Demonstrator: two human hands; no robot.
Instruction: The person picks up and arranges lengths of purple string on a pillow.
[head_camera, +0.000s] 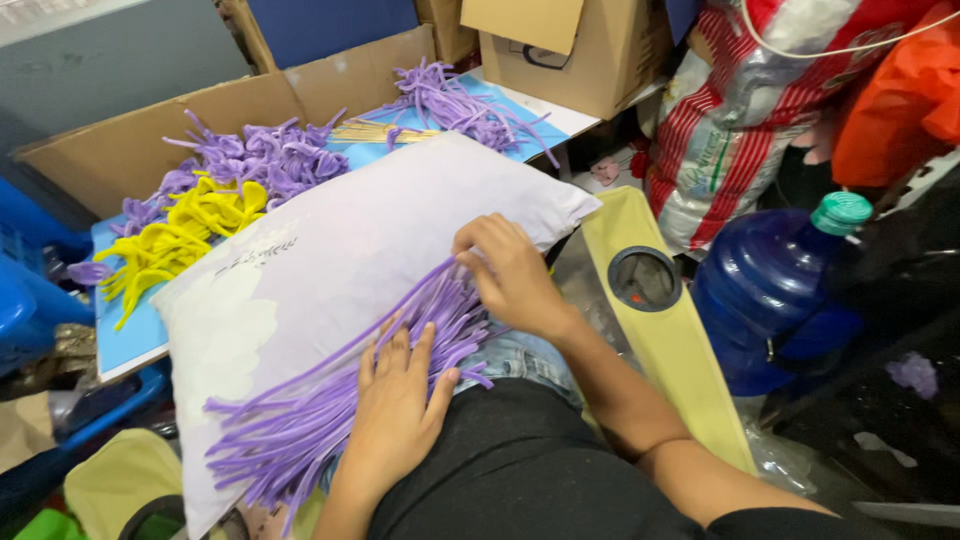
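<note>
Purple pipe cleaners (330, 400) lie in a loose bundle across the near end of a pale lilac pillow (340, 240), which rests on the person's lap. The left hand (395, 400) lies flat on the bundle at the pillow's near edge, fingers spread and extended, palm pressing the stems down without closing around them. The right hand (510, 275) sits at the pillow's right edge, on the far end of the same bundle, its fingers curled over and pinching at the tips of several stems; how many it has hold of cannot be told. Beyond the pillow, a blue tabletop (130, 340) carries a heap of yellow pipe cleaners (185, 235) and, behind them, more purple pieces (265, 155) twisted into shapes. Cardboard (140, 140) stands along the table's far side. To the right of the pillow stands a large blue water bottle (775, 290) with a green cap.
</note>
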